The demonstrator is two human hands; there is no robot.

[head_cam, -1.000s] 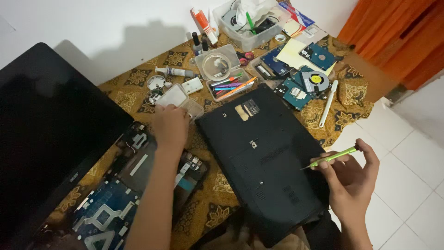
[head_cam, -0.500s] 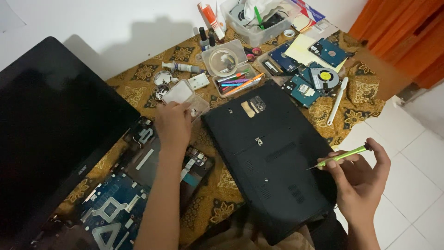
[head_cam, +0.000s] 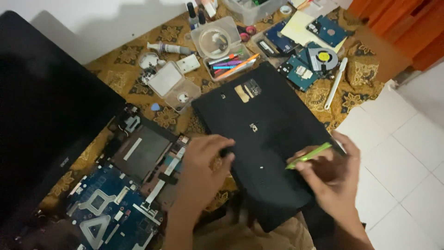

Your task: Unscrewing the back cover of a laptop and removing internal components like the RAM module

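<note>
Black cover (head_cam: 263,134), a laptop bottom panel, lies tilted on a patterned cloth (head_cam: 125,55), its near end over the person's lap. Left hand (head_cam: 203,169) grips the cover's left edge, fingers curled over it. Right hand (head_cam: 330,173) pinches a green tool (head_cam: 309,155), tip on the panel. Clear tray (head_cam: 231,62) just beyond the cover holds coloured pens and an orange tool; its lidded section (head_cam: 215,39) holds a round part. Small clear box (head_cam: 173,85) stands open, one tiny item inside; contents otherwise unclear. Exposed motherboard (head_cam: 111,203) lies left of the cover. Since the earlier frame, the left hand has come from the small box to the cover; the right hand has moved inward onto the panel.
</note>
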